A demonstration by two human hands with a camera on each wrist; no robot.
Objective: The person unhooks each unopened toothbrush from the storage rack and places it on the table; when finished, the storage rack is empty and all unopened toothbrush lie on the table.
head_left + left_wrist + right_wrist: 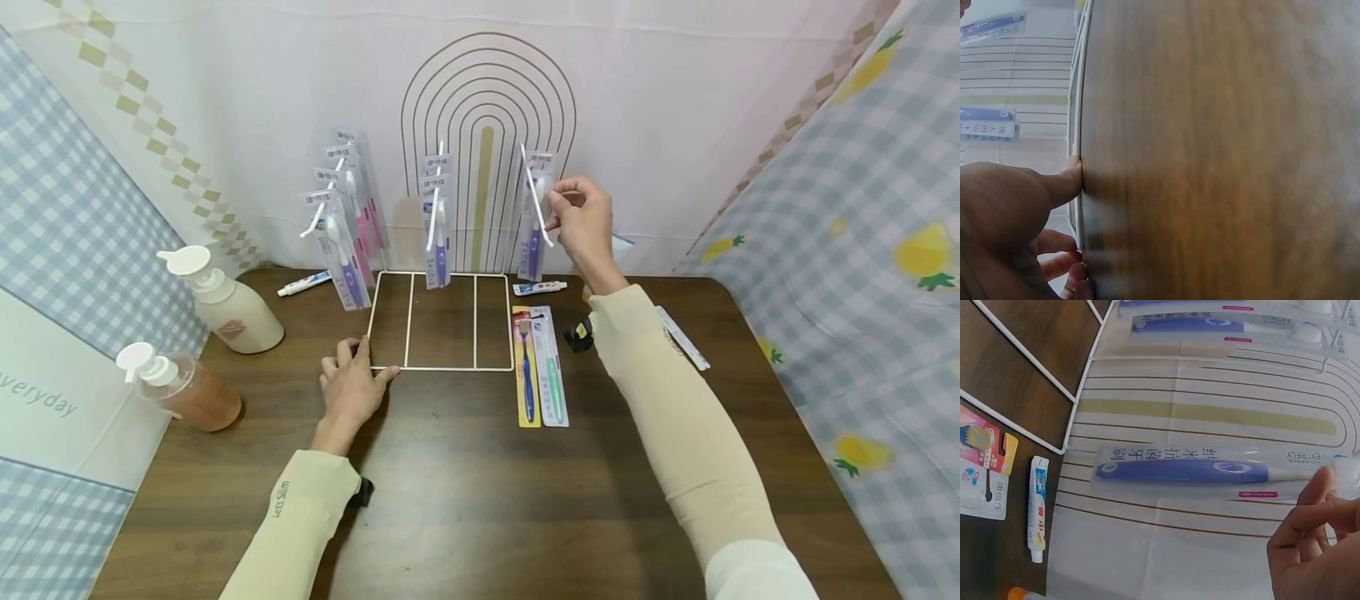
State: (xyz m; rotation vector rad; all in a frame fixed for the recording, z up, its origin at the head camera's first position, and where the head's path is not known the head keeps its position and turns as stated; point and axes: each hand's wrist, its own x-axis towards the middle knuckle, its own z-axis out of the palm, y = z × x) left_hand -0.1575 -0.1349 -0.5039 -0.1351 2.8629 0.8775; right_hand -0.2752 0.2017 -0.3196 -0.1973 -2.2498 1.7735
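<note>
A white wire rack has its flat base frame [442, 367] on the dark wood table, with hooks rising at the back. My left hand [351, 387] lies flat at the frame's front left corner; in the left wrist view its thumb [1066, 181] touches the wire [1077, 112]. My right hand [570, 208] is raised at the right hook and pinches the top of a packaged purple toothbrush [534, 242] hanging there. The right wrist view shows the same pack [1191, 472] with my fingertips [1319, 494] at its end.
More packaged toothbrushes hang on the middle hook [437, 233] and left hook [345, 225]. Two packs [540, 367] lie right of the frame. Small toothpaste tubes [540, 287] [303, 283], a black item [577, 336] and two pump bottles [232, 308] [183, 387] stand around.
</note>
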